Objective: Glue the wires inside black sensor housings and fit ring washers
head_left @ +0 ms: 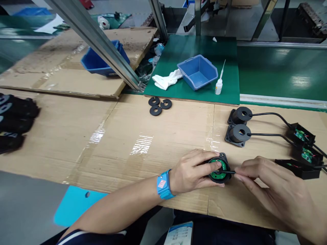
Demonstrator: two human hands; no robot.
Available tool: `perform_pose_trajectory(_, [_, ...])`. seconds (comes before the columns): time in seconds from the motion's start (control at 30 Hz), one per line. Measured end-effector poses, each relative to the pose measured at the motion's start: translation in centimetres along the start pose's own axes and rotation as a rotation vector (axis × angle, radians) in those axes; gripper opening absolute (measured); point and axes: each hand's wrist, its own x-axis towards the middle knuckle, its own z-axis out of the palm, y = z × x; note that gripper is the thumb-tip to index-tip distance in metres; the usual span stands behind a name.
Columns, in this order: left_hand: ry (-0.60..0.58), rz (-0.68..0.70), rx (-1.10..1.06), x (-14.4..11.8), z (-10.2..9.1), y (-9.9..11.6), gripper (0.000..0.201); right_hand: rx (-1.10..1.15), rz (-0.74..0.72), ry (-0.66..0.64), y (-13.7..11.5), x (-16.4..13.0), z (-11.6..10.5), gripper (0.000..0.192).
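My left hand (195,170), with a blue strap on its wrist, is closed around a round black housing (221,158) on the cardboard. Inside that housing a green circuit board (216,176) faces up. My right hand (273,187) pinches a black cable (229,172) whose end lies over the board, under my left fingertips; its exact seat there is hidden. Behind my hands, two black flanged housings (239,133) stand with cables running right to small open black boxes (302,134) with green boards. Another open black box (297,168) lies near my right hand.
Three black slotted rings (155,110) lie mid-table. On the green mat (176,47) are a blue bin (198,73), white gloves (167,80) and a dropper bottle (219,86). A metal post (99,44) slants at left, by another blue bin (102,64). Black parts (17,114) sit far left.
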Motion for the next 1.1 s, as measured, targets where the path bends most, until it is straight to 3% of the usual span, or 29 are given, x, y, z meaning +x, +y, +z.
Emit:
perform_pose_trajectory(0.17, [0.094, 0.122, 0.049, -0.1, 0.6, -0.5, 0.046, -0.006, -0.080, -0.011, 0.6, 0.2, 0.8, 0.017])
perform_pose_trajectory(0.27, [0.063, 0.090, 0.058, -0.2, 0.9, -0.6, 0.046, 0.027, -0.093, -0.005, 1.6, 0.1, 1.1, 0.012])
perform_pose_trajectory(0.37, [0.004, 0.089, 0.069, 0.1, 0.1, -1.2, 0.049, 0.019, -0.076, 0.021, 2.7, 0.9, -0.2, 0.015])
perform_pose_trajectory(0.47, [0.112, -0.146, 0.247, 0.9, -2.9, -3.6, 0.044, -0.071, 0.131, 0.093, 4.8, 3.7, -2.6, 0.026])
perform_pose_trajectory(0.57, [0.290, -0.489, 0.463, 1.4, -7.1, -7.7, 0.032, -0.043, 0.447, 0.007, 8.3, 8.3, -4.0, 0.047])
perform_pose_trajectory(0.67, [0.315, -0.695, 0.572, 0.8, -10.2, -11.3, 0.026, -0.009, 0.576, -0.032, 12.1, 13.3, -3.3, 0.061])
perform_pose_trajectory(0.73, [0.266, -0.759, 0.576, -0.1, -11.0, -12.4, 0.023, -0.011, 0.621, -0.048, 14.1, 16.1, -2.0, 0.071])
perform_pose_trajectory(0.83, [0.125, -0.712, 0.488, -1.3, -10.8, -11.8, 0.015, 0.007, 0.658, -0.073, 16.0, 19.0, 0.0, 0.082])
perform_pose_trajectory(0.93, [-0.034, -0.574, 0.367, -1.9, -10.1, -9.1, 0.014, 0.028, 0.668, -0.079, 16.8, 20.7, 1.3, 0.077])
perform_pose_trajectory(1.0, [-0.071, -0.515, 0.329, -1.8, -9.3, -6.8, 0.026, 0.040, 0.667, -0.070, 17.0, 21.4, 1.8, 0.069])
perform_pose_trajectory(1.1, [-0.003, -0.485, 0.320, -1.1, -6.9, -3.9, 0.067, 0.059, 0.667, -0.016, 17.5, 22.4, 2.3, 0.053])
